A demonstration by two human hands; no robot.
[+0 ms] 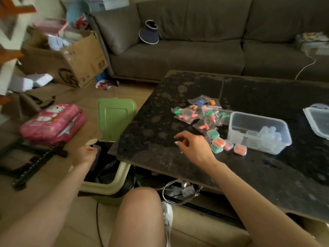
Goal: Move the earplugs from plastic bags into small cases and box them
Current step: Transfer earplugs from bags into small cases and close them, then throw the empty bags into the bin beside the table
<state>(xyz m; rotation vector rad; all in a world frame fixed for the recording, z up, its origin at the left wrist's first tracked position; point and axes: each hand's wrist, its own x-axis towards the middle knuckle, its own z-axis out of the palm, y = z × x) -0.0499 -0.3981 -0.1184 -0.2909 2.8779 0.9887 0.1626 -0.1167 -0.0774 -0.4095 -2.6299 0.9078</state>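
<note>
Several small plastic bags of coloured earplugs (201,113) lie in a heap on the dark table (249,90). Beside them stand several small clear cases (219,142) filled with orange and green earplugs. Empty cases sit inside a clear plastic box (236,115) to their right. My right hand (194,147) hovers over the table just left of the filled cases, fingers loosely curled and holding nothing. My left hand (87,154) is off the table's left edge, over the open bin (106,186), pinching what looks like an empty plastic bag (96,152); it is blurred.
The bin's green lid (115,116) stands open against the table's left edge. A second clear container (318,120) sits at the table's right. A pink bag (53,122), cardboard boxes (71,61) and a sofa (178,56) surround the table. My knee (138,216) is below the table's front edge.
</note>
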